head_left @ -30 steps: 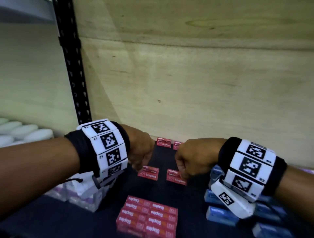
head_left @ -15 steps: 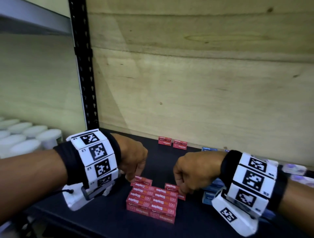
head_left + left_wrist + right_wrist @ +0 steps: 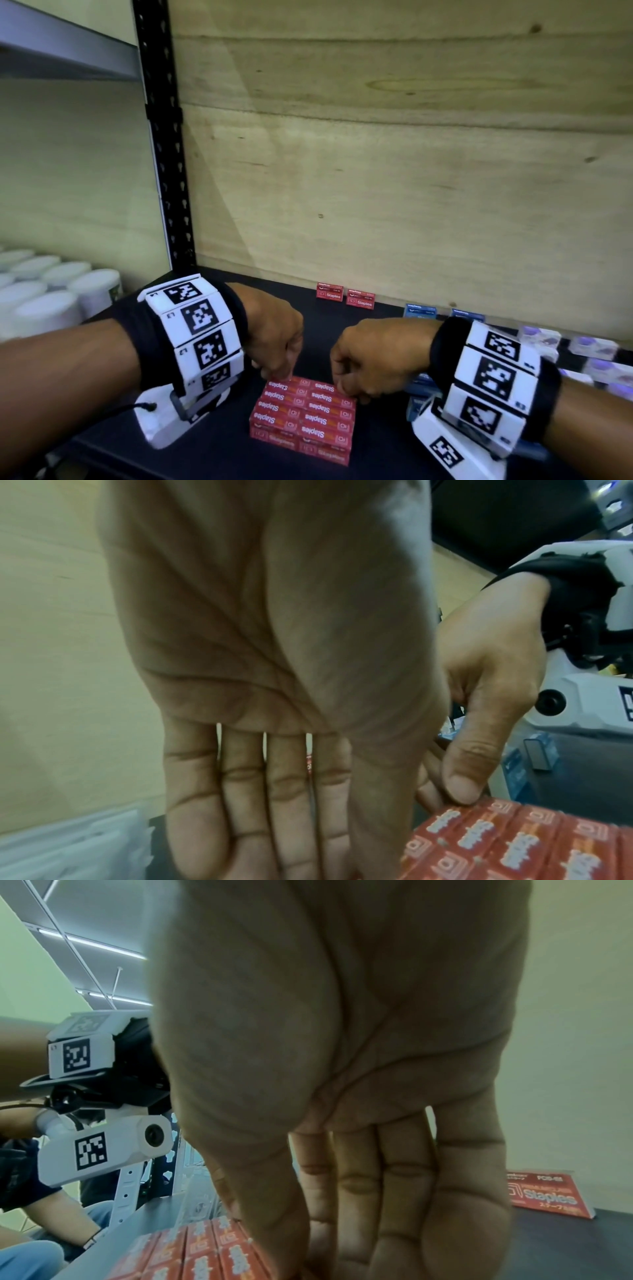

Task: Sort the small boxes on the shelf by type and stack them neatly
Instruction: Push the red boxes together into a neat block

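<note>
- Red staple-box stack (image 3: 303, 416): lower centre of the frame, on the shelf (image 3: 212, 455).
- Left hand (image 3: 274, 339): released, fingers extended, tips at the stack's far left edge.
- Right hand (image 3: 373, 356): released, fingers extended, thumb resting on the stack's far right corner.
- Two loose red boxes (image 3: 344, 296): above the stack, at the wooden back panel (image 3: 376, 171).

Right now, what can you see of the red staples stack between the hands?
The stack of red staples boxes is made of small, cardboard-looking boxes with white "Staples" lettering. They lie flat in two tight columns, at least two layers deep, with edges aligned. It sits on the dark shelf near the front. The left hand touches its far left end with straight fingers. The right hand has its thumb on the far right top edge; whether it pinches a box is unclear.
</note>
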`<state>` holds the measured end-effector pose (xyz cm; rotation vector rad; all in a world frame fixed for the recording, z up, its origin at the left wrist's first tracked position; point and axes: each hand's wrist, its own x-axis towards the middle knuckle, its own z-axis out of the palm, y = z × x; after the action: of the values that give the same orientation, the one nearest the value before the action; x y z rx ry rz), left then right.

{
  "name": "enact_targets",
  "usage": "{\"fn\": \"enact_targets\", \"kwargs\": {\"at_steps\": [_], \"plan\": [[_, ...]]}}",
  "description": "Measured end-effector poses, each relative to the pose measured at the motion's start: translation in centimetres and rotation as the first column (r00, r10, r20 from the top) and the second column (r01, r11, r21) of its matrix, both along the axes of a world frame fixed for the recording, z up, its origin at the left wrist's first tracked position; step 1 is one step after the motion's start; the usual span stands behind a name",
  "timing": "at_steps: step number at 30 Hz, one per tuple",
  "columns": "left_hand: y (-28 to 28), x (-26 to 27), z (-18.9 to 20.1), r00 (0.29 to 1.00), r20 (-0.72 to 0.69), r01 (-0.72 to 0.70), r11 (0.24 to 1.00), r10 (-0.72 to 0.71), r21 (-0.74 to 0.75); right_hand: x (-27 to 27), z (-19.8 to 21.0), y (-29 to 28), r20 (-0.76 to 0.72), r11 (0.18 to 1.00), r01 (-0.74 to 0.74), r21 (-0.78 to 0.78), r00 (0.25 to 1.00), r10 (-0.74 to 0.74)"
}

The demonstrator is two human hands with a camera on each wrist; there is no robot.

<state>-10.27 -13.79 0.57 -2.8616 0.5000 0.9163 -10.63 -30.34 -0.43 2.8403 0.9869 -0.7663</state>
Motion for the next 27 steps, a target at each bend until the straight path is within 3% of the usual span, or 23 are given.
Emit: {"fn": "enact_targets", "kwargs": {"at_steps": [5, 11, 16, 27], "plan": [[0.4, 1.5, 0.3, 1.000, 0.016, -0.016, 1.000, 0.017, -0.020, 1.5, 0.4, -0.5, 0.024, 1.000, 0.013, -0.014, 1.000, -0.013], [0.0, 5.4, 1.7, 0.960, 0.279, 0.003, 0.999, 0.009, -0.044, 6.2, 2.3, -1.5, 0.182, 0.996, 0.083, 0.006, 0.980, -0.083], [-0.3, 10.2, 2.2, 0.918, 0.396, 0.006, 1.000, -0.011, 0.013, 11.0, 3.3, -2.0, 0.291, 0.988, 0.152, -0.039, 0.947, -0.134], [-1.9, 16.9, 0.4, 0.942, 0.331, 0.046, 0.998, -0.060, 0.050, 16.8, 0.8, -1.8, 0.296, 0.980, 0.152, -0.126, 0.949, -0.109]]}}
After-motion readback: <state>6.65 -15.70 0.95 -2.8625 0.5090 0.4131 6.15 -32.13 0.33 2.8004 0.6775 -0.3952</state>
